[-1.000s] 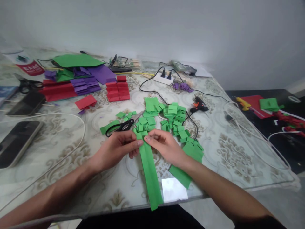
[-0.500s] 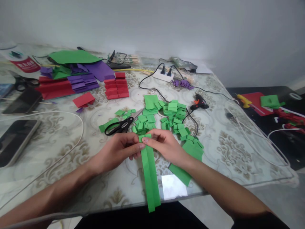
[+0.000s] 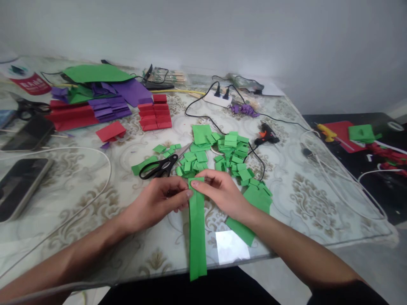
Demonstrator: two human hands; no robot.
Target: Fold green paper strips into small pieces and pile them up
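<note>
A long green paper strip (image 3: 197,237), creased along its length, hangs down past the table's front edge. My right hand (image 3: 222,192) pinches its top end, thumb in front and fingers behind. At the strip's left edge, my left hand (image 3: 160,201) has thumb and fingertips pressed together on the paper. Just beyond the hands lie many small folded green paper pieces (image 3: 235,146) in a loose pile. Black-handled scissors (image 3: 162,166) rest left of the pile, blades pointing away. A larger green paper sheet (image 3: 257,203) lies partly beneath my right forearm.
Red folded paper (image 3: 155,114) and purple folded paper (image 3: 110,109) lie at the back left. Two phones, one a dark phone (image 3: 23,188), are at the left. A glue gun (image 3: 266,134) and a white power strip (image 3: 217,98) with trailing cords stand beyond the green pile.
The strip's lower end has swung left and now hangs straighter, its two halves lying closer together. Both hands keep nearly the same place at its top.
</note>
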